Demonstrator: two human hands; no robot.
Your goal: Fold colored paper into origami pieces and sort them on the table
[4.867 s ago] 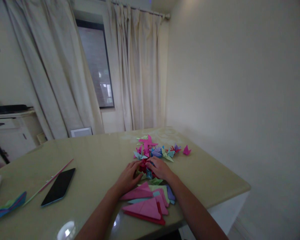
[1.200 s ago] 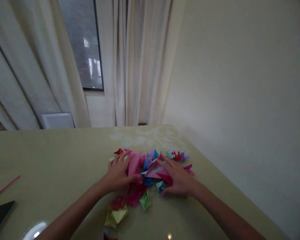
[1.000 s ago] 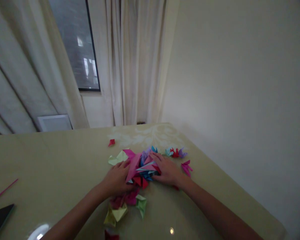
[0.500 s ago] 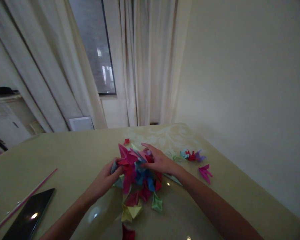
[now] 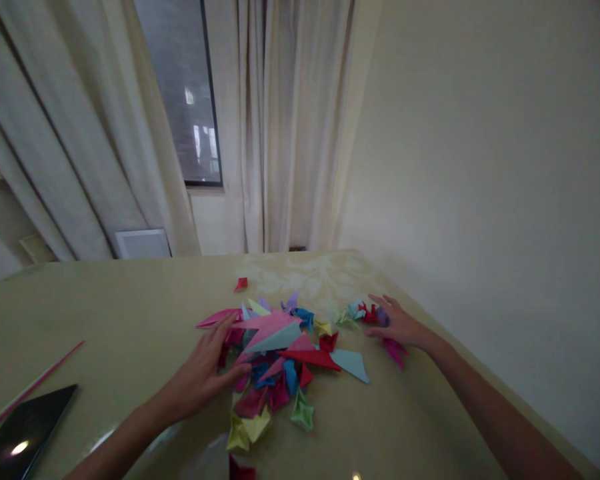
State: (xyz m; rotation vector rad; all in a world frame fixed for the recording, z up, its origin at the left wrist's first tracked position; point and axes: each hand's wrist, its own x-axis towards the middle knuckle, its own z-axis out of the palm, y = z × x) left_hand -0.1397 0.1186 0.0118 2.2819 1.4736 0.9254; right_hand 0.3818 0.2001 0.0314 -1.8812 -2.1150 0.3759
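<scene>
A heap of folded paper pieces (image 5: 275, 340) in pink, blue, red and pale green lies mid-table. My left hand (image 5: 205, 367) rests against the heap's left side, fingers spread, thumb low along its front. Farther right, my right hand (image 5: 397, 323) is open over a small group of folded pieces. Beside its fingertips are a red folded piece (image 5: 367, 312) and a purple one (image 5: 382, 317); a magenta folded piece (image 5: 394, 352) shows under the hand. Yellow (image 5: 249, 430) and green (image 5: 303, 411) folded pieces lie in front of the heap.
A dark, shiny flat device (image 5: 27, 430) and a thin pink stick (image 5: 40, 381) lie on the table at left. A small red folded piece (image 5: 241, 283) sits behind the heap. The wall (image 5: 480, 233) runs along the table's right edge; curtains (image 5: 300, 133) hang behind.
My right hand has left the heap and moved right to the small group. The gathered pieces now lie spread on the table, with my left hand opened at their left side.
</scene>
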